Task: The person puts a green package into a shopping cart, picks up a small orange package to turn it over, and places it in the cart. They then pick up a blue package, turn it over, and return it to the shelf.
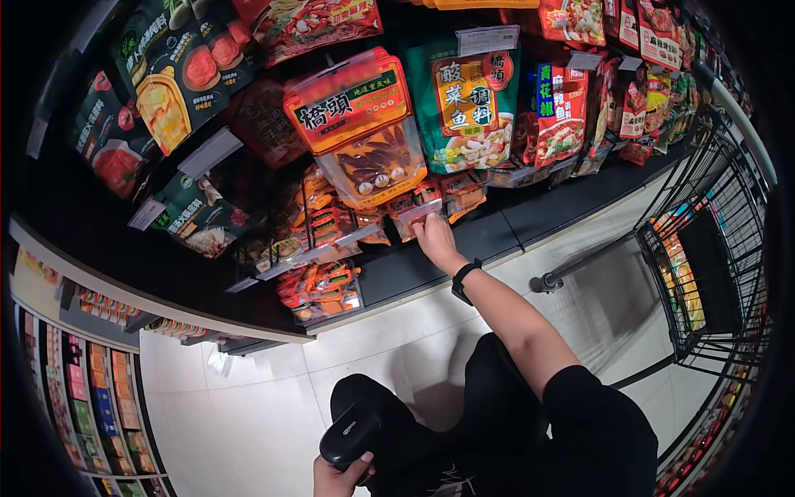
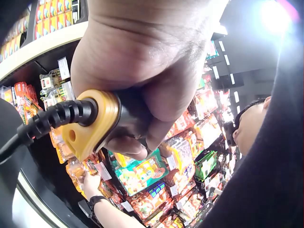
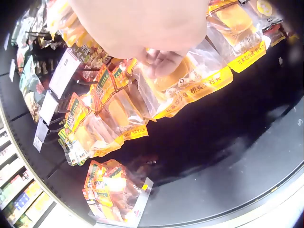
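Note:
My right hand [image 1: 436,238] reaches to the lowest row of hanging packs, fingers curled at the front of the row. In the right wrist view those fingers [image 3: 161,64] grip a clear-and-orange packet of hotpot base [image 3: 199,88], its upper part hidden behind the hand. Low in the head view, my left hand [image 1: 338,479] holds a black rounded device [image 1: 352,431] above my knee. The left wrist view shows that device with a yellow collar [image 2: 102,118] and a ribbed black cable [image 2: 57,118], fingers wrapped round it.
Similar packets [image 3: 123,111] hang alongside, with a small box of packs [image 3: 116,192] on the shelf base [image 1: 489,248]. Above hang a large orange pouch [image 1: 364,124] and a green pouch [image 1: 465,99]. A wire shopping cart [image 1: 704,257] stands at the right.

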`<state>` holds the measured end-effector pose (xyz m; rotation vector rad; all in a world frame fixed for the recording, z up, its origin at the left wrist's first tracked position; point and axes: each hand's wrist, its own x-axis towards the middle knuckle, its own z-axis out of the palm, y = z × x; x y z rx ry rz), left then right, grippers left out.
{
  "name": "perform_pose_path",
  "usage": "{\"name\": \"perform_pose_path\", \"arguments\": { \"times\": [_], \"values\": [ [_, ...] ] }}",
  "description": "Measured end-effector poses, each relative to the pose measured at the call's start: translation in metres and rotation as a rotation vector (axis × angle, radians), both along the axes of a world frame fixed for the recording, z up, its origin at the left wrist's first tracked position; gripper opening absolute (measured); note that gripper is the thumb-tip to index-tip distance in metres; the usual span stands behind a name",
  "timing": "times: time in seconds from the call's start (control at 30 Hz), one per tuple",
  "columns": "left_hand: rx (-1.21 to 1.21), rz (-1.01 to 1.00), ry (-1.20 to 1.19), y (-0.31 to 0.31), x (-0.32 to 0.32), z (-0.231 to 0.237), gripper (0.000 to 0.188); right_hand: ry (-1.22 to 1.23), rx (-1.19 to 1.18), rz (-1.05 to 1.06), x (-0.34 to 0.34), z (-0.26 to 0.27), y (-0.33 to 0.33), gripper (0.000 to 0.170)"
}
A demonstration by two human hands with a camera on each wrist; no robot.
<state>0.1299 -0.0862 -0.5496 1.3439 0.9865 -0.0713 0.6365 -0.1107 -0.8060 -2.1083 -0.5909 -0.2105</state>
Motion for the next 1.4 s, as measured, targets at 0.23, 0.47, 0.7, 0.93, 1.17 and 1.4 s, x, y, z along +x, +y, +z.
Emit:
{"name": "perform_pose_path", "arguments": {
  "times": [0.23, 0.47, 0.7, 0.93, 1.17, 1.4],
  "values": [
    [0.03, -0.002, 0.014, 0.0, 0.004, 0.003, 0.014, -0.047, -0.061, -0.031, -0.008, -0.002, 0.005, 0.04],
    [0.001, -0.04, -0.016, 0.015, 0.011, 0.001, 0.013, 0.059, -0.068, 0.351, -0.079, -0.009, -0.096, 0.042],
    [0.065, -0.1, 0.086, 0.055, 0.026, 0.019, 0.015, 0.402, -0.663, 0.559, -0.201, 0.03, -0.251, 0.046],
    [0.113, -0.038, 0.248, 0.08, 0.02, 0.104, 0.021, 0.535, -0.816, 0.557, -0.288, 0.088, -0.269, 0.053],
    [0.12, -0.074, 0.446, 0.071, -0.017, 0.212, 0.034, 0.777, -0.87, 0.756, -0.323, 0.13, -0.253, 0.059],
    [0.113, -0.057, 0.514, 0.044, -0.04, 0.326, 0.037, 0.93, -0.884, 0.906, -0.36, 0.188, -0.275, 0.085]
  ]
}}
